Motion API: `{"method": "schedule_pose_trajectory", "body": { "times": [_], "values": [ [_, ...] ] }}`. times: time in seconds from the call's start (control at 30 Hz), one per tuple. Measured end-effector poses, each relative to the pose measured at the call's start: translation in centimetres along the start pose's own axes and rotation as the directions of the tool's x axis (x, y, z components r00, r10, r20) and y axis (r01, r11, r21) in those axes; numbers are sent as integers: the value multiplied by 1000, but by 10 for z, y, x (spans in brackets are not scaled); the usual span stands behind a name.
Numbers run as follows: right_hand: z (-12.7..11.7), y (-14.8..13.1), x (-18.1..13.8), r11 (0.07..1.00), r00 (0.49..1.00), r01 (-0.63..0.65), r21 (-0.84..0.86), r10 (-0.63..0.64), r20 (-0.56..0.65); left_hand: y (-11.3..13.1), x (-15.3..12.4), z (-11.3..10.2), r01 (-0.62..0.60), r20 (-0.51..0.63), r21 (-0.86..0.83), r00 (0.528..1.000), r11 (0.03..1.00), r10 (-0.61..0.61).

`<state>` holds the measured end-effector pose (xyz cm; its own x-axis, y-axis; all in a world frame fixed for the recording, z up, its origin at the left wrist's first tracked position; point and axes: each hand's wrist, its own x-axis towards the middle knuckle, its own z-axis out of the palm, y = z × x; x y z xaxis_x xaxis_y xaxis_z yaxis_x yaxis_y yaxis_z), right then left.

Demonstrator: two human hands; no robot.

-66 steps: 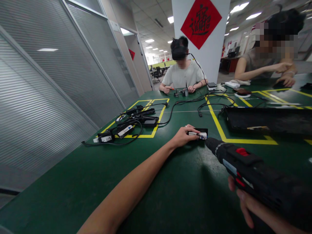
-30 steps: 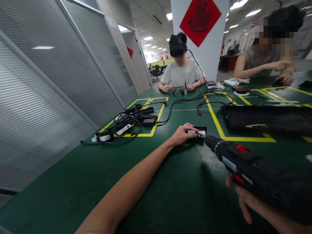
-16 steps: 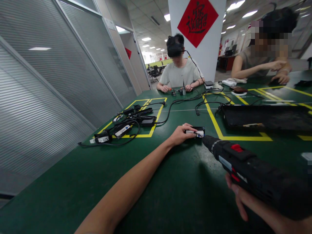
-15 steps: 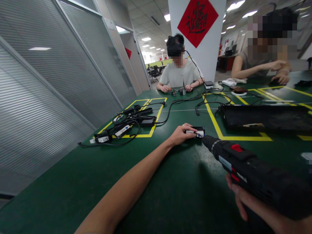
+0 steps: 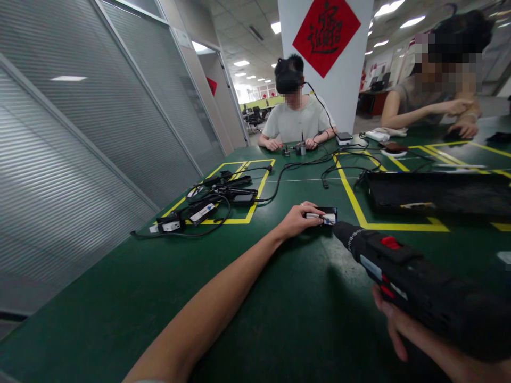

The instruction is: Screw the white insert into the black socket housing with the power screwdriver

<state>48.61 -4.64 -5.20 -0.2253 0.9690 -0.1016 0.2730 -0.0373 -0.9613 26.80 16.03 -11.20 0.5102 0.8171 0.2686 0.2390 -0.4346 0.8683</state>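
My left hand (image 5: 300,219) grips a small black block with a white label (image 5: 330,218), which rests on the green table. Its fingers lie over the block's left part and hide some of it. My right hand (image 5: 393,319) is wrapped round the handle of a black and red power drill (image 5: 399,266). The drill points away to the upper left, and its chuck (image 5: 346,234) is at the block's near right corner. Whether the bit touches the block I cannot tell.
Several black adapters and cables (image 5: 215,199) lie inside a yellow taped outline on the left. A long black tray (image 5: 439,194) sits at the right. A cable (image 5: 279,178) crosses the table. Two other people sit across, one with hands at small metal parts (image 5: 302,147).
The view has shifted very slightly. Both hands, the drill and the labelled block keep practically the same positions relative to each other.
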Motion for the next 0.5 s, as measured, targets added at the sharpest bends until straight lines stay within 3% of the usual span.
{"method": "schedule_pose_trajectory", "body": {
  "times": [0.5],
  "values": [
    [3,1,-5,997,999,53,-64,-53,1,0,-1,-1,-5,4,-25,1000,1000,5]
  ]
}}
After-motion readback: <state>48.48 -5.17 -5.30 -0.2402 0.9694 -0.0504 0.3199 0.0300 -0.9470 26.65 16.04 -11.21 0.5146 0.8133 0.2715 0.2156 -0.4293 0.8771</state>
